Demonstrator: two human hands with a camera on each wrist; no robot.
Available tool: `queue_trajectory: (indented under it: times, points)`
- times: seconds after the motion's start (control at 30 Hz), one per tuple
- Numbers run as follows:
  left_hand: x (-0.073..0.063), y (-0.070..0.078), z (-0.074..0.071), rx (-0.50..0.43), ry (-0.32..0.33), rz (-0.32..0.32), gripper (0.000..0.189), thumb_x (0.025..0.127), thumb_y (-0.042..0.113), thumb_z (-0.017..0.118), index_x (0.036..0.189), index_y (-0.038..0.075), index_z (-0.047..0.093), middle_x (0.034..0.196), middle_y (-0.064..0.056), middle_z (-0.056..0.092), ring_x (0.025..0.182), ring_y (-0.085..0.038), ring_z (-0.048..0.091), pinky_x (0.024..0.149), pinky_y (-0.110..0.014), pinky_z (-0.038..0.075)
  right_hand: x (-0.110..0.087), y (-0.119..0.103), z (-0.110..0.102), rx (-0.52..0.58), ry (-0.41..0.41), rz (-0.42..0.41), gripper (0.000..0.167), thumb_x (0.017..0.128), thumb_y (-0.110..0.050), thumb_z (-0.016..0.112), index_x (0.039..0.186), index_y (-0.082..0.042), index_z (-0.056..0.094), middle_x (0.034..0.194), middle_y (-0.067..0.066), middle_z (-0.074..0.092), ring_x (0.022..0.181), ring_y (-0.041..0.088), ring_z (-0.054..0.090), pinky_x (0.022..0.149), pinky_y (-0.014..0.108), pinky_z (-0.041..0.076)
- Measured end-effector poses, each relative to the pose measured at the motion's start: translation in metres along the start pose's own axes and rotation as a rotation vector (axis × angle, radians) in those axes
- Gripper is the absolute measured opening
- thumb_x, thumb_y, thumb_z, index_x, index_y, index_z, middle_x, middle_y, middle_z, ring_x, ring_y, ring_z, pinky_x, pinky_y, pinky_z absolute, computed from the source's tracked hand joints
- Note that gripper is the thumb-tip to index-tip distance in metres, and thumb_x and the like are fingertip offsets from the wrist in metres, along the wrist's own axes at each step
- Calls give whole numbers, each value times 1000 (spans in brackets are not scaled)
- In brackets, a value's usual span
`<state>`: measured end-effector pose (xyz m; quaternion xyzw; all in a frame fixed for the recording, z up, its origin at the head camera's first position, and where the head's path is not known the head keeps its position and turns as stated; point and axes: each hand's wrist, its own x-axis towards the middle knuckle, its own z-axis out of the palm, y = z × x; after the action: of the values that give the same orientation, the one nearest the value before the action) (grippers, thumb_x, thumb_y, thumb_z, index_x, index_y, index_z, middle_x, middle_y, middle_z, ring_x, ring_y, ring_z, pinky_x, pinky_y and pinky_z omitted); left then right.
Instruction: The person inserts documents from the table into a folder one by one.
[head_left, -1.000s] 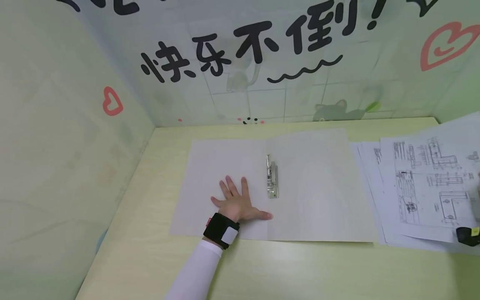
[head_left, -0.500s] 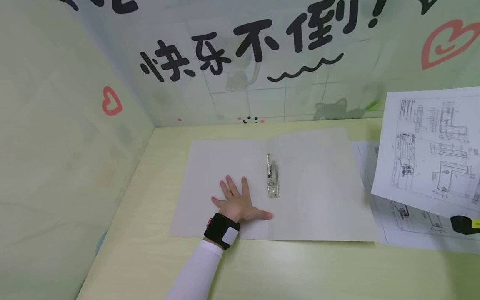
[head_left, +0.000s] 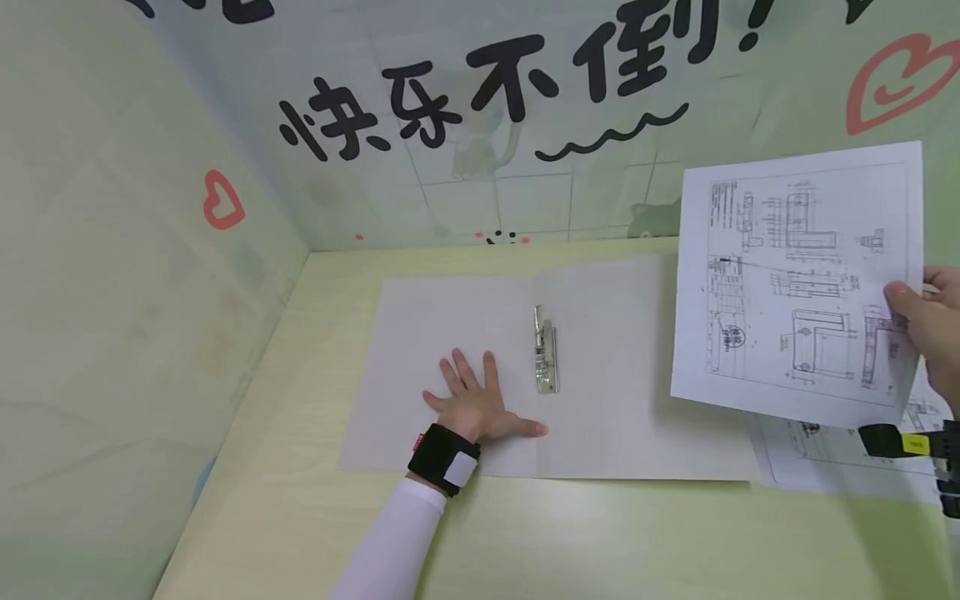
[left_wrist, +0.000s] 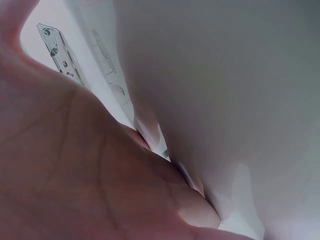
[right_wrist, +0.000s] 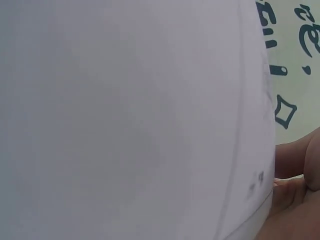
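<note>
An open white folder (head_left: 637,442) lies on the table, with a metal clip (head_left: 546,354) beside its fold. My left hand (head_left: 480,410) rests on the folder's left side, fingers spread and thumb reaching to the fold. At the right, my right hand (head_left: 937,327) pinches a drawing sheet (head_left: 765,325) by its right edge, thumb on the printed face. Raised off the table, the sheet overlaps the folder's right edge in the head view. In the left wrist view the palm (left_wrist: 90,160) fills the lower left, near the clip (left_wrist: 57,50). Paper (right_wrist: 125,120) covers most of the right wrist view.
More printed sheets (head_left: 840,468) lie on the table right of the folder, partly hidden by the raised one. A wall (head_left: 360,200) with black lettering stands behind the table (head_left: 600,542), and another wall (head_left: 135,333) runs along the left.
The drawing sheet has come up off the other sheets and moved left towards the folder. My right hand has come into the head view with it. The left hand stays in place.
</note>
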<state>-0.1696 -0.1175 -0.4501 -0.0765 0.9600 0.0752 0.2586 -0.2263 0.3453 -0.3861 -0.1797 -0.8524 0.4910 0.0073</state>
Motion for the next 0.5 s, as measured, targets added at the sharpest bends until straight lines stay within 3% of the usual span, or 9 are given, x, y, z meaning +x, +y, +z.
queue_trajectory:
  times: [0.2, 0.33, 0.5]
  points:
    - [0, 0, 0, 0, -17, -3, 139, 58, 89, 66, 160, 23, -2, 163, -23, -18, 152, -45, -13, 110, -78, 14, -14, -20, 14, 39, -194, -159, 31, 106, -29, 40, 135, -37, 34, 100, -32, 55, 77, -6, 66, 61, 18, 54]
    - [0, 0, -1, 4, -25, -7, 139, 58, 89, 65, 160, 23, -3, 163, -23, -18, 151, -45, -13, 110, -78, 14, -19, -29, 22, -6, -258, -169, 40, 104, -37, 41, 143, -33, 31, 106, -27, 53, 79, -1, 67, 65, 24, 58]
    - [0, 0, -1, 10, -25, -6, 138, 59, 89, 65, 160, 23, -2, 163, -23, -17, 152, -45, -12, 110, -77, 15, -23, -35, 32, -56, -332, -154, 56, 104, -42, 39, 154, -21, 22, 106, -22, 55, 83, 10, 69, 72, 42, 61]
